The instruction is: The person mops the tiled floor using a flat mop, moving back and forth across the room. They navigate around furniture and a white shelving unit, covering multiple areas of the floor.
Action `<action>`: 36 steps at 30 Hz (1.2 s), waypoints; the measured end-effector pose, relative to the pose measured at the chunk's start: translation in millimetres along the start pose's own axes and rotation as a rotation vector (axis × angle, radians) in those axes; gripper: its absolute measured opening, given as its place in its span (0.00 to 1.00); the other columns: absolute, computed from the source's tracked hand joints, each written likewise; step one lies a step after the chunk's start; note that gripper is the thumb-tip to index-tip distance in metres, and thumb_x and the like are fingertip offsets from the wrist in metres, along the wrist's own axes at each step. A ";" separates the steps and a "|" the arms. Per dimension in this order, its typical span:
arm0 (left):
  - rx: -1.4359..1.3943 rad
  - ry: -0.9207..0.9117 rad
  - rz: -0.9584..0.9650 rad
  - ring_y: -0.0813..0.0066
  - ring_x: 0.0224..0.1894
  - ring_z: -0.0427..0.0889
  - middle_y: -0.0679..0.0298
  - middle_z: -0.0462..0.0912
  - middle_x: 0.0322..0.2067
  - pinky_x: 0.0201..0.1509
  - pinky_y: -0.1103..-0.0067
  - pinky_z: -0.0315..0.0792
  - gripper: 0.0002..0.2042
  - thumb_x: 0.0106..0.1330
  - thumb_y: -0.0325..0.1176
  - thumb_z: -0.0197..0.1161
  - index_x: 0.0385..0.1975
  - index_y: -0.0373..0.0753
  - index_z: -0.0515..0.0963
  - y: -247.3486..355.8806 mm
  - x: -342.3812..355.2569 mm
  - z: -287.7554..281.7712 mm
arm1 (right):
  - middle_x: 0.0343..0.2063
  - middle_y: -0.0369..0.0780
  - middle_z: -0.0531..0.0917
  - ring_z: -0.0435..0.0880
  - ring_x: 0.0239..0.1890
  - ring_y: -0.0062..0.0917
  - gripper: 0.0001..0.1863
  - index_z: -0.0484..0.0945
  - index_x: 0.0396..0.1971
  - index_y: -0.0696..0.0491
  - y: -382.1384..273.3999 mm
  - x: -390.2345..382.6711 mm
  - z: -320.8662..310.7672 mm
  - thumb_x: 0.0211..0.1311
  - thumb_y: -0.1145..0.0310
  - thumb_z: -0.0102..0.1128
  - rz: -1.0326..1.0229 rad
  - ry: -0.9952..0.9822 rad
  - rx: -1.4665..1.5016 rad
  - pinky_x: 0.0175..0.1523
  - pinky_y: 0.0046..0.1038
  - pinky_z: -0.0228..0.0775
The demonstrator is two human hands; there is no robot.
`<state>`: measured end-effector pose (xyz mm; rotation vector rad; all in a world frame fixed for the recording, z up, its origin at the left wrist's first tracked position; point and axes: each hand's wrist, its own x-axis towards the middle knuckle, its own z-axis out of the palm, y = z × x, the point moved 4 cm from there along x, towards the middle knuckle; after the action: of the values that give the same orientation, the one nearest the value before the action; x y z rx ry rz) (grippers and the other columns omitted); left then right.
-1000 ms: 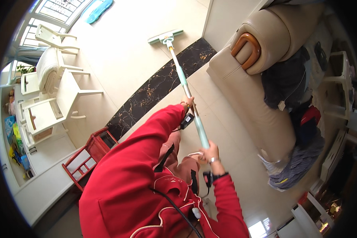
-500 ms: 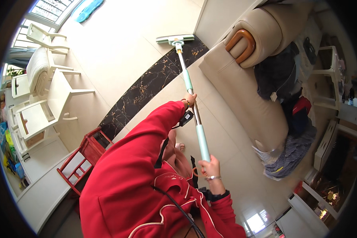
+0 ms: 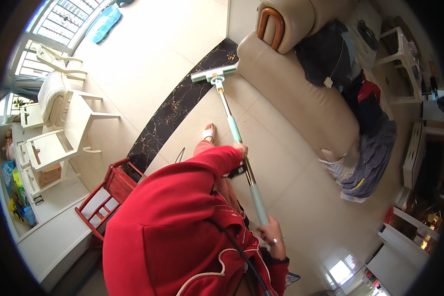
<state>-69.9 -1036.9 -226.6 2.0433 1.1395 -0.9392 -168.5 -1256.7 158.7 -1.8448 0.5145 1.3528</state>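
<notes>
A mop with a silver pole and pale green grips (image 3: 235, 129) slants down through the middle of the view. Its wide flat head (image 3: 213, 74) rests on the floor, partly across the black marble strip (image 3: 168, 114) and beside the sofa's end. Around the middle of the pole, just below the upper grip, my left hand (image 3: 240, 148) is closed, partly hidden by its red sleeve. My right hand (image 3: 271, 232) grips the lower end of the green handle, close to my body.
A beige sofa (image 3: 291, 93) with dark clothes (image 3: 326, 49) on it stands at the right. White chairs (image 3: 79, 121) and a red wooden chair (image 3: 114, 190) stand at the left. My foot (image 3: 209, 132) is on the tiles near the pole. A blue basin-like object (image 3: 103, 24) lies far left.
The mop head has come back toward me, from beyond the dark strip to its near side. Both hands have drawn nearer with the pole, and a foot shows farther forward.
</notes>
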 end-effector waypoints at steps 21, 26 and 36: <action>-0.773 -0.349 -0.194 0.66 0.17 0.76 0.57 0.75 0.23 0.17 0.75 0.74 0.12 0.54 0.36 0.53 0.30 0.31 0.69 49.0 -52.8 -49.0 | 0.12 0.37 0.72 0.72 0.17 0.20 0.21 0.74 0.36 0.55 -37.5 43.3 -89.6 0.33 0.72 0.57 -0.058 0.114 -0.266 0.24 0.23 0.66; -0.878 -0.124 -0.207 0.64 0.15 0.76 0.55 0.75 0.22 0.14 0.77 0.71 0.14 0.54 0.37 0.52 0.33 0.31 0.67 34.4 22.6 -127.1 | 0.09 0.34 0.69 0.67 0.07 0.16 0.19 0.74 0.36 0.55 -123.4 90.5 -41.5 0.36 0.75 0.55 -0.326 0.080 -0.359 0.12 0.20 0.59; -0.545 0.037 -0.261 0.67 0.28 0.78 0.56 0.78 0.24 0.32 0.74 0.71 0.16 0.45 0.41 0.60 0.28 0.34 0.74 35.0 2.7 -101.9 | 0.20 0.48 0.76 0.76 0.23 0.37 0.25 0.70 0.41 0.52 -106.6 81.2 -65.4 0.33 0.71 0.52 -0.482 0.051 -0.565 0.30 0.30 0.68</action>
<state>-9.0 -972.0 -165.7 1.5018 1.5133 -0.6147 -24.4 -1232.1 129.1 -2.2596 -0.3204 1.1834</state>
